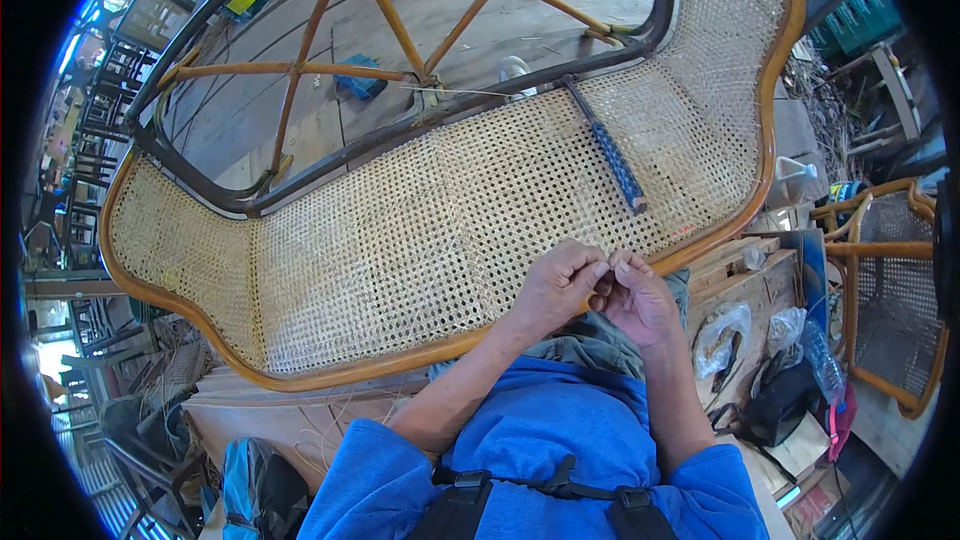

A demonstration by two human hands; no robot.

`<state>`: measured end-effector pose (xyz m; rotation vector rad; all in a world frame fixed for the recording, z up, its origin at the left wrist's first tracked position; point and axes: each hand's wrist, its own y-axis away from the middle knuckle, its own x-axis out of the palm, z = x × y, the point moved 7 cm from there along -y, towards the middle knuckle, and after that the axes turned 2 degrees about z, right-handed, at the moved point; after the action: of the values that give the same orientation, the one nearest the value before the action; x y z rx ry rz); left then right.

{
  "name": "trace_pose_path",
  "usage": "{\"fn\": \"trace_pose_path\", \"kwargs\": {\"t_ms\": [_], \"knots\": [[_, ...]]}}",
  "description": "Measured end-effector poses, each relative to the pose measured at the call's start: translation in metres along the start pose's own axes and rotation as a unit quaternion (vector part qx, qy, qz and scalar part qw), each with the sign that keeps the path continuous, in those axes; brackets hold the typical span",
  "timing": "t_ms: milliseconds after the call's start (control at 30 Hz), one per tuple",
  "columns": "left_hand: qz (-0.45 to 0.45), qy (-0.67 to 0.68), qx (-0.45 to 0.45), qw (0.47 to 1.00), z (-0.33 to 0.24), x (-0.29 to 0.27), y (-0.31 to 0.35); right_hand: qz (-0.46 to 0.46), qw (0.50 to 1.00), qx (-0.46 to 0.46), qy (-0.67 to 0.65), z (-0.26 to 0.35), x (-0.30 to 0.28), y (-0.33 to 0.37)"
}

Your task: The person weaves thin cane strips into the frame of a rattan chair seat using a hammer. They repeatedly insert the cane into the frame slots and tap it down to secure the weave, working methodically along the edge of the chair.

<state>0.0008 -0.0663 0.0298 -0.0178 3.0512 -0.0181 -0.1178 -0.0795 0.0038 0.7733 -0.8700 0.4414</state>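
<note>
A large rattan seat frame with woven cane webbing [400,230] lies across in front of me, edged by a glossy brown rattan rim [340,377]. Over its near rim, right of the middle, my left hand [562,285] and my right hand [643,302] meet with fingertips pinched together. Whatever lies between those fingertips is too small to make out. On the webbing beyond them rests a hand tool with a blue patterned grip [618,168] and a dark shaft; neither hand touches it.
Dark bars [350,157] and crossed rattan poles [390,15] form the frame's far part. A blue block [362,77] lies on the floor beneath. To the right are plastic bags [722,340], a plastic bottle [822,365] and another rattan-framed piece [850,310]. A teal bag [245,485] sits lower left.
</note>
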Motion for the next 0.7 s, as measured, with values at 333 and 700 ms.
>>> {"fn": "trace_pose_path", "kwargs": {"t_ms": [333,700], "knots": [[-0.13,0.041,-0.13,0.982,0.051,-0.044,-0.015,-0.081,0.906,-0.128,0.396,0.021,0.013,-0.076],[-0.348,-0.03,-0.2,0.915,0.156,-0.187,-0.138,-0.144,0.804,-0.158,0.554,0.098,0.001,-0.264]]}}
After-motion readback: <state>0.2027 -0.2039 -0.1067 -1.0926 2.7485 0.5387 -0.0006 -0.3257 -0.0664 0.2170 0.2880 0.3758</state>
